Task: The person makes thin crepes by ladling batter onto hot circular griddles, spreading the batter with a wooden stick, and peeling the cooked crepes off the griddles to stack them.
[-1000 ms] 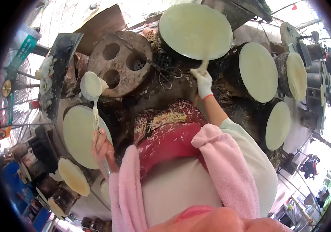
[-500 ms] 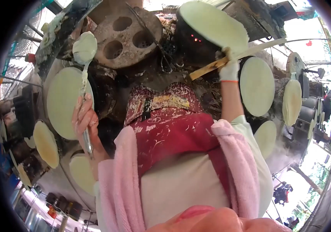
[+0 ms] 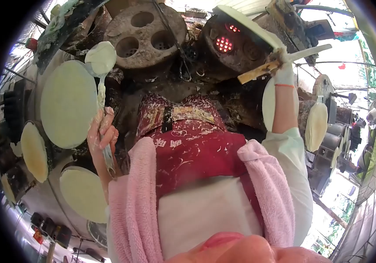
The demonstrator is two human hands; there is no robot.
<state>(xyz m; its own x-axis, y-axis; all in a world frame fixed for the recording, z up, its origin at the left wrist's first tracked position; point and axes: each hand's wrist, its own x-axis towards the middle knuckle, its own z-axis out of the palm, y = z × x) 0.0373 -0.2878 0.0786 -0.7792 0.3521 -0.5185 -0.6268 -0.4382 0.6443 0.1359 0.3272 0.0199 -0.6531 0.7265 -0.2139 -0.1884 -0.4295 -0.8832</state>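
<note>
My left hand point(image 3: 103, 131) is wrapped round the handle of a batter-coated ladle point(image 3: 100, 58), whose bowl is at the upper left, above a round griddle with pale batter point(image 3: 68, 105). My right hand point(image 3: 284, 70), in a white glove with an orange cuff band, grips a wooden stick point(image 3: 258, 72) with a flat pale blade. The same hand is at the edge of a tilted griddle plate point(image 3: 249, 25), raised off its stove point(image 3: 234, 48). Red glowing holes show in that stove's top.
A round stove with three holes point(image 3: 146, 39) stands at the top, with metal tongs point(image 3: 170, 33) lying across it. More batter-covered griddles point(image 3: 82, 193) stand at the lower left, and others point(image 3: 316, 127) at the right. A red, batter-spattered apron point(image 3: 192, 151) is in the middle.
My right hand has moved right with the stick, and the top griddle plate has tilted up, uncovering the glowing stove. My left hand still holds the ladle. The view has shifted.
</note>
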